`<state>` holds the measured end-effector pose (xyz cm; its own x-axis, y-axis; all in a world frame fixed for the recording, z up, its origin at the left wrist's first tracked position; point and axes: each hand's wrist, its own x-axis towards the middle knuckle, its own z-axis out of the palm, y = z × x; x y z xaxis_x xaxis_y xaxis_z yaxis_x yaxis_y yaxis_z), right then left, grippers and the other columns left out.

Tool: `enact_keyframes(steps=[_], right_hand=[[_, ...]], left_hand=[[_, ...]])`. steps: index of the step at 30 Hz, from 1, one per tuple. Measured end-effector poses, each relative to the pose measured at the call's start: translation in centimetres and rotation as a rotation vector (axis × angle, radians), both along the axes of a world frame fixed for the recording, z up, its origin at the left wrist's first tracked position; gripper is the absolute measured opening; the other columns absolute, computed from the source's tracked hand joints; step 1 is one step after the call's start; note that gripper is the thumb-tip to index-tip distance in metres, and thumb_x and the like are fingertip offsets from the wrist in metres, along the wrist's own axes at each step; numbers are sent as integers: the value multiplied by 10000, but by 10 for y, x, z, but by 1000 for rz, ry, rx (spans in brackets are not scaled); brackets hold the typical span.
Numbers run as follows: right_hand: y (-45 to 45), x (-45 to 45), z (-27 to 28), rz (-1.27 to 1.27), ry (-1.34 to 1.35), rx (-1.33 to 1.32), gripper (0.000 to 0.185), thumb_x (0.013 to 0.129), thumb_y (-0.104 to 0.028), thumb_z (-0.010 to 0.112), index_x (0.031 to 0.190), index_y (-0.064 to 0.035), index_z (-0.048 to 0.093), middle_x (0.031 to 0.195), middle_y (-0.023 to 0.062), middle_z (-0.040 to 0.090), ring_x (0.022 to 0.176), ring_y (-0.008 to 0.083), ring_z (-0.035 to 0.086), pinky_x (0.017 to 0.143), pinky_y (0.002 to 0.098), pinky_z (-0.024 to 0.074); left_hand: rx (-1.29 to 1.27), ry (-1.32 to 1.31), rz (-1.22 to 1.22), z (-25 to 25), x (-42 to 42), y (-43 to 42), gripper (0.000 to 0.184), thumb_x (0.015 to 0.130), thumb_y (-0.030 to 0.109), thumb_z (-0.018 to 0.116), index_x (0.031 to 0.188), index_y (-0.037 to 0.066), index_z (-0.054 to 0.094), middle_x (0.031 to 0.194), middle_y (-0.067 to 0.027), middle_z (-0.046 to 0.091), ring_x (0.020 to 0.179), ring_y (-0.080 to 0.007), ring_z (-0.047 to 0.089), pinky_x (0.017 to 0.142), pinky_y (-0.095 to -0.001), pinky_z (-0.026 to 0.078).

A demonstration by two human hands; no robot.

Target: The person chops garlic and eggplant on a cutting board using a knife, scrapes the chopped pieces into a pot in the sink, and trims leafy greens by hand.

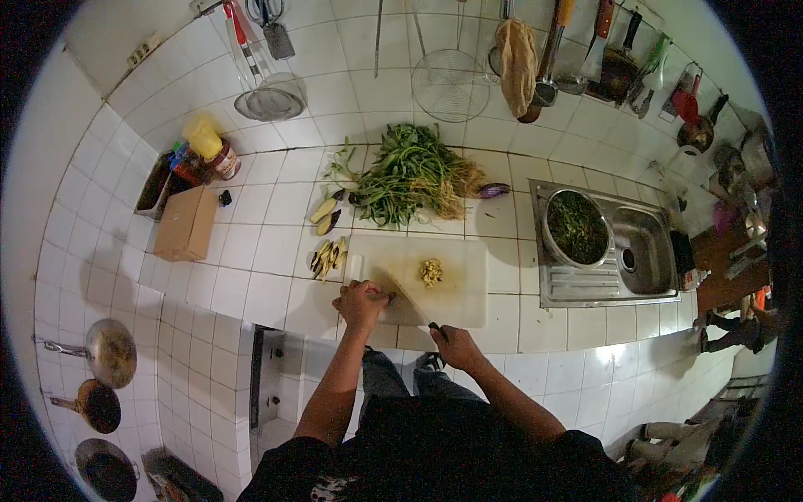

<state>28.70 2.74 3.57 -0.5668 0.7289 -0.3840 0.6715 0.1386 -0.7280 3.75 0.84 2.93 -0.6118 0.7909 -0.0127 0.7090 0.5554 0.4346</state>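
My right hand is wrapped around the dark handle of a kitchen knife, its blade slanting up and left across the white cutting board. On the board's left side, my left hand has its fingers curled down, with a small dark-skinned vegetable piece at the fingertips, mostly hidden. A pile of pale chopped bits lies to the right of the blade. Beyond my left hand are cut eggplant strips and larger eggplant pieces on the tiles.
Behind the board lies a heap of leafy greens, with a purple eggplant beside it. A bowl of chopped greens stands by the sink at right. A cardboard box sits at left. Utensils hang along the wall.
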Motion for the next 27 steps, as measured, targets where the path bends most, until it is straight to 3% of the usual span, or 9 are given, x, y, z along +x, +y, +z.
enact_keyframes(steps=[4, 6, 9, 17, 25, 27], right_hand=[[6, 5, -7, 13, 11, -7, 498, 1000, -404, 474, 920, 62, 630, 791, 277, 642, 776, 451, 623, 728, 498, 476], [2, 10, -3, 3, -1, -51, 504, 1000, -409, 475, 929, 65, 632, 784, 267, 644, 763, 436, 626, 728, 488, 480], [-3, 16, 10, 10, 16, -124, 512, 1003, -418, 466, 934, 58, 643, 783, 248, 651, 752, 415, 629, 737, 481, 484], [-19, 16, 5, 4, 20, -170, 538, 1008, -453, 447, 858, 35, 617, 742, 218, 643, 751, 401, 645, 731, 489, 494], [-14, 14, 5, 27, -10, -103, 533, 1006, -436, 453, 849, 47, 614, 741, 241, 637, 743, 414, 642, 717, 492, 490], [-12, 12, 10, 30, -34, -108, 531, 1004, -431, 457, 850, 52, 613, 738, 251, 635, 740, 414, 643, 714, 494, 488]], left_hand=[[75, 102, -49, -27, -4, -5, 193, 607, 270, 819, 780, 243, 737, 918, 55, 677, 951, -221, 602, 823, -474, 371], [272, 172, -141, -36, -2, -10, 153, 621, 260, 801, 762, 232, 750, 931, 67, 693, 934, -217, 611, 830, -484, 380], [260, 180, -167, -39, -2, -15, 223, 591, 255, 808, 806, 236, 751, 930, 53, 703, 952, -199, 600, 855, -444, 372], [261, 197, -189, -35, -1, -16, 214, 603, 239, 797, 812, 220, 753, 947, 42, 708, 939, -210, 613, 860, -450, 382], [200, 180, -215, -25, 1, -10, 177, 604, 253, 797, 767, 208, 744, 914, 31, 702, 932, -226, 610, 866, -463, 381], [206, 200, -263, -22, 2, -10, 132, 629, 234, 766, 758, 215, 751, 874, 72, 694, 950, -216, 588, 888, -481, 366]])
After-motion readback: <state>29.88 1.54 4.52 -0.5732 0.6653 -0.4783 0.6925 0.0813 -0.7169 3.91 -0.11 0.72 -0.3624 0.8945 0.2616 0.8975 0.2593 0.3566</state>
